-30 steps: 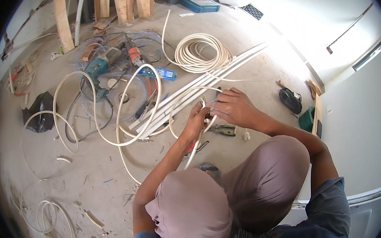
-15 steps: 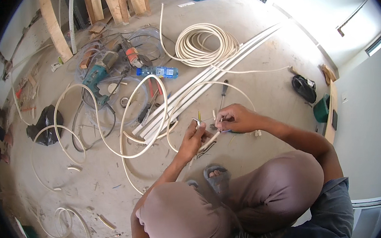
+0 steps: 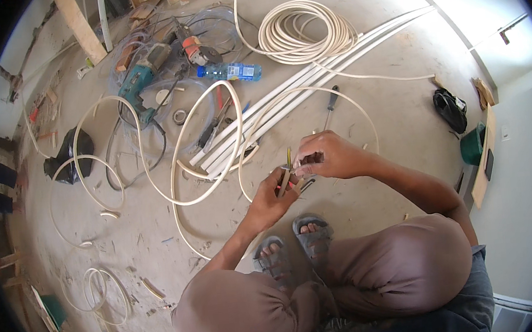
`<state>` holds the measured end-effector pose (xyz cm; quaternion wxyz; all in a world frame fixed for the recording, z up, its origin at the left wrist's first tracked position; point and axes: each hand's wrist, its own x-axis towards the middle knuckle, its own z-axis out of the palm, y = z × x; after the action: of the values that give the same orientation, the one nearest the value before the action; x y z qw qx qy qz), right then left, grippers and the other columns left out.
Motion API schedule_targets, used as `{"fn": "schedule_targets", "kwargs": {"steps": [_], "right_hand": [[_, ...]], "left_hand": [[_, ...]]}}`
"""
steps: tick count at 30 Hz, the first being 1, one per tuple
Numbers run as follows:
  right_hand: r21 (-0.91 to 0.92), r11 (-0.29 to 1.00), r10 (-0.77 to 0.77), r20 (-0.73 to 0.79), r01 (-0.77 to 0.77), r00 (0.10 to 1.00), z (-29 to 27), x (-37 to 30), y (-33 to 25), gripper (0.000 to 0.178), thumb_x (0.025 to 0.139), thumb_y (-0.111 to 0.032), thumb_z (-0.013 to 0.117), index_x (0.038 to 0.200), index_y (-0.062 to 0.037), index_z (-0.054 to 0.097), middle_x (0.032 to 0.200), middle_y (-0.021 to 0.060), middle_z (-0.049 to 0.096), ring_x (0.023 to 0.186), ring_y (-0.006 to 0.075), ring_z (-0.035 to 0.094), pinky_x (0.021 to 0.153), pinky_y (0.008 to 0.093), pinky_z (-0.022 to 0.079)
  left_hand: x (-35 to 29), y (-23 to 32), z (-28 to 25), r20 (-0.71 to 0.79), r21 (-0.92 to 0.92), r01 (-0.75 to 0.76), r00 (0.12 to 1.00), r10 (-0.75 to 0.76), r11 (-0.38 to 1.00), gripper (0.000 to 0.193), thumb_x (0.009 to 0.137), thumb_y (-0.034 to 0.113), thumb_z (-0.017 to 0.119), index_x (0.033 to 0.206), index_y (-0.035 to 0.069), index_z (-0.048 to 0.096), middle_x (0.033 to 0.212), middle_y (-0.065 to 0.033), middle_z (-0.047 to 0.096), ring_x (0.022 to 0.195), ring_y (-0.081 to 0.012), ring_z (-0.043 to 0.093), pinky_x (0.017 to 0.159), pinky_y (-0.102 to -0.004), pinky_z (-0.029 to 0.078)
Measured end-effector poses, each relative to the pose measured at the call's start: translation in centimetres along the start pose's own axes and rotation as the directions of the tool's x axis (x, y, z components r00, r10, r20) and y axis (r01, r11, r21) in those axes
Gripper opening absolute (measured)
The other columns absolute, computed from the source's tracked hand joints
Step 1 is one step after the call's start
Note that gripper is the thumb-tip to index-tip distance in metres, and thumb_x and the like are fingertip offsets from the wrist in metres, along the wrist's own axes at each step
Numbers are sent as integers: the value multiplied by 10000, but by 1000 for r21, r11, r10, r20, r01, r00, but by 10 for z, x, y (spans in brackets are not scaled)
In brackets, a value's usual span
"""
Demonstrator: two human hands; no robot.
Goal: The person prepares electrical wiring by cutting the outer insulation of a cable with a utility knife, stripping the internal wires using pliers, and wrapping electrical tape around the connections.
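Both of my hands meet above the floor, in front of my sandalled feet. My left hand point(image 3: 275, 194) is closed around the end of a white cable, where a pale strip and a bit of red show between the fingers. A thin yellow-green wire point(image 3: 288, 157) sticks up beside the fingertips. My right hand point(image 3: 328, 154) is pinched close to the left fingertips, and what lies in the pinch is too small to make out. Just below the right hand is a narrow dark piece point(image 3: 307, 185). A screwdriver point(image 3: 332, 100) lies beyond that hand.
White cable loops point(image 3: 239, 105) spread across the floor at left, and a large cable coil point(image 3: 271, 39) lies farther off. White pipes point(image 3: 268, 121), a teal power drill point(image 3: 138, 82), an angle grinder point(image 3: 195, 49) and a water bottle point(image 3: 239, 71) lie ahead. Right is a green bucket point(image 3: 472, 145).
The view has shifted, so the floor things sit higher in it and both feet show. My hands have drawn closer together; the blue wire by my right hand no longer shows.
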<state>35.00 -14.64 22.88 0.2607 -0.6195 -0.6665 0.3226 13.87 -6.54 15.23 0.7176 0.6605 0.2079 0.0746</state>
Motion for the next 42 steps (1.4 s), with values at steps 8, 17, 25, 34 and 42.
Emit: {"fn": "schedule_targets", "kwargs": {"steps": [8,17,25,34,42], "right_hand": [[150,982,117,-2,-115,993,15,11,8,198,862,-175,784,906,3,710,764,121,652,667,190,589,637,327,472],[285,944,190,-55,-167,980,18,-4,18,220,893,-163,774,1007,11,702,803,39,680,711,76,576,655,261,486],[569,802,260,-57,-182,964,23,-24,25,177,937,-137,702,1020,19,693,801,17,673,700,46,569,647,240,475],[108,993,42,-51,-36,998,17,-10,32,177,907,-124,689,1039,-9,715,870,99,713,793,199,680,714,343,515],[153,985,-83,-16,85,996,13,5,23,183,906,-138,691,998,20,691,885,174,699,804,312,680,749,379,521]], "left_hand": [[-6,-10,22,-299,308,-79,938,175,948,270,933,194,709,1038,-14,573,816,-106,606,753,-145,549,702,-344,481],[-2,-6,15,-310,88,-33,949,59,996,237,995,219,652,987,-8,585,748,-45,571,690,-120,523,634,-302,453],[1,-6,14,-291,66,25,957,-5,997,222,974,176,675,993,-28,590,782,-68,596,697,-105,494,618,-299,430],[5,-5,17,-324,284,-41,936,136,958,303,845,150,786,843,-9,528,748,-136,572,630,-239,542,609,-379,453],[0,-10,11,-337,384,-63,919,204,921,336,845,154,807,837,8,505,715,-75,553,639,-153,494,590,-332,442]]}}
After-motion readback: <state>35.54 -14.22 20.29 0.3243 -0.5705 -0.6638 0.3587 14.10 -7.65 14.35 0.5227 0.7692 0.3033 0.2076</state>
